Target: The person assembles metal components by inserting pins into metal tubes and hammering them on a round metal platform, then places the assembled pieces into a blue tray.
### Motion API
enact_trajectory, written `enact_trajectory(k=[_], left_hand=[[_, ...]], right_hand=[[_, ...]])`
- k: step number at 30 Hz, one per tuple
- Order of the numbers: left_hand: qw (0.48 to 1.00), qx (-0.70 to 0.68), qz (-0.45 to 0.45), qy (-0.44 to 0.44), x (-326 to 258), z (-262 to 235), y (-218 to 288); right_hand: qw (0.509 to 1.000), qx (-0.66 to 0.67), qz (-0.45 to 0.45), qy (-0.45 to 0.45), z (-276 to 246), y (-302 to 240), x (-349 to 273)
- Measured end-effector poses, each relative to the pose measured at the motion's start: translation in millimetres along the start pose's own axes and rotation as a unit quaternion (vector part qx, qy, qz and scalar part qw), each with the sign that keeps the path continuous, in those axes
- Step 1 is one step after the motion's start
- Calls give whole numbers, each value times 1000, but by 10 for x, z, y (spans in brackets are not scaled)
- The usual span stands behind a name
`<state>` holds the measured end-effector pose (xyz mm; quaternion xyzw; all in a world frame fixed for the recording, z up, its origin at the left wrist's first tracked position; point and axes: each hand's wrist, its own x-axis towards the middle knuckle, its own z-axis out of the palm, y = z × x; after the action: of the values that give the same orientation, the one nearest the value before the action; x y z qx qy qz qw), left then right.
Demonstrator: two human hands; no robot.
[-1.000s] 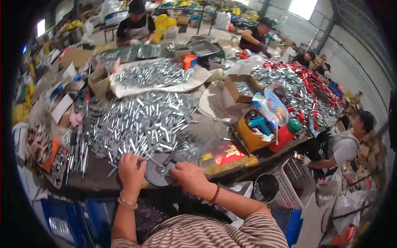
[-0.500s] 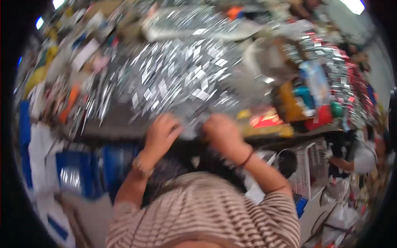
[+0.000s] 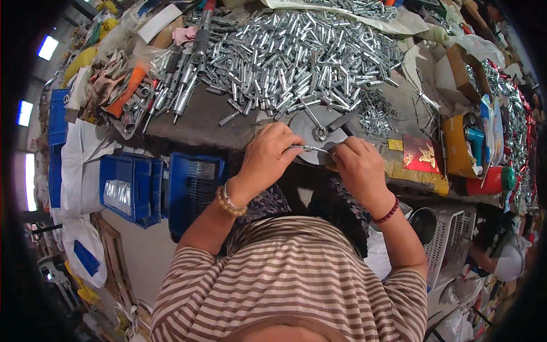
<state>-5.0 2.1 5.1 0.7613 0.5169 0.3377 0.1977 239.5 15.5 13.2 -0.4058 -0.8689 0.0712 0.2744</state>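
A slim silvery metal rod (image 3: 311, 148) spans the gap between my hands at the near edge of the bench. Its left end is pinched in the fingers of my left hand (image 3: 270, 151). My right hand (image 3: 360, 168) is closed at the other end; its fingertips partly hide what they grip. Just beyond the rod lies a round grey disc (image 3: 301, 121) with a ring-headed metal tool (image 3: 319, 133) on it. Farther back spreads a big heap of short shiny metal tubes (image 3: 290, 62). Right of the disc is a pile of small metal pieces (image 3: 376, 111).
Long metal tools (image 3: 185, 94) and an orange-handled tool (image 3: 130, 91) lie at left. Blue bins (image 3: 128, 188) stand below the bench edge. At right are a red packet (image 3: 420, 154), a yellow container (image 3: 458, 145) and a white plastic basket (image 3: 453, 245). Another person's arm (image 3: 483, 259) shows far right.
The blurred view has sharpened and shifted. Both hands now sit farther right in the picture, with the metal rod clearly visible between them.
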Motion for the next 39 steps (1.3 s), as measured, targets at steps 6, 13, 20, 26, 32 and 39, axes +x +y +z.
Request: enact_trajectory(k=[6,13,20,26,32,39], left_hand=[[1000,-11,-15,-2,41,-2,10],[999,-44,-29,-9,24,21,-14],[999,-43,-21,4,17,55,-21],[999,-51,-15,5,13,89,-22],[1000,-18,12,12,-17,67,-9],[1000,-19,-7,10,7,77,5]], right_hand=[[1000,-10,-16,23,9,57,23],[999,-2,-27,22,16,82,27],[999,-3,-37,23,20,80,30],[999,-6,-42,19,90,105,54],[997,19,-54,54,105,17,-3],[972,8,217,96,-221,534,-138]])
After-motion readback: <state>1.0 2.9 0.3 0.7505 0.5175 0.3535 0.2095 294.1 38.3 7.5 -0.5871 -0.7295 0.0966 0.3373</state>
